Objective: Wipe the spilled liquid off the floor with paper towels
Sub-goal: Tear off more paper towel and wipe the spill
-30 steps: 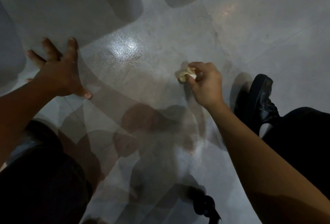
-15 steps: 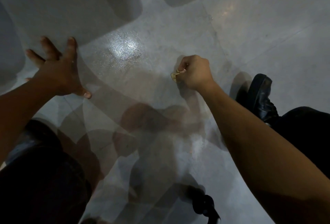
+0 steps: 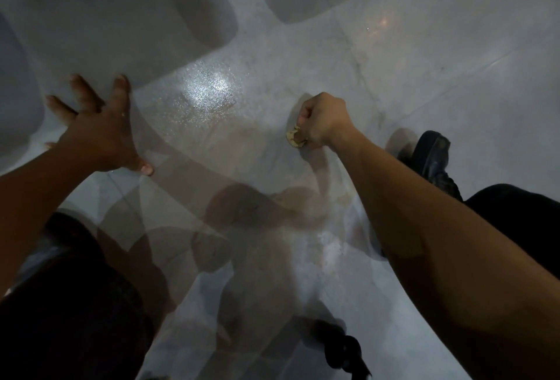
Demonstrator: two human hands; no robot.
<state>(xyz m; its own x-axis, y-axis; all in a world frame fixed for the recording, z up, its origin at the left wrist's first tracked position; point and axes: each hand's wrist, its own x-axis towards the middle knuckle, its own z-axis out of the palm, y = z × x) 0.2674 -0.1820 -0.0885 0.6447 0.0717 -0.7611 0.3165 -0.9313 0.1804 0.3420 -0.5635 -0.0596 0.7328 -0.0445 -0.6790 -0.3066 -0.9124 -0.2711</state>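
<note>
My right hand [image 3: 322,120] is closed in a fist round a small crumpled, yellowish paper towel [image 3: 294,138], holding it down against the pale grey tiled floor [image 3: 439,70]. Only a wad of the towel shows at the left of the fist. A faint brownish wet smear [image 3: 315,207] lies on the floor just behind that hand. My left hand [image 3: 100,131] rests flat on the floor at the left, fingers spread and straight, holding nothing.
A black shoe [image 3: 431,158] stands on the floor right of my right forearm, with dark trousers behind it. My dark-clad knee [image 3: 69,304] fills the lower left. A bright light reflection [image 3: 209,91] shines on the floor between the hands.
My right hand has slid the paper towel up and a little left over the floor, and its fist has turned over the towel, hiding most of it. The left hand has stayed put.
</note>
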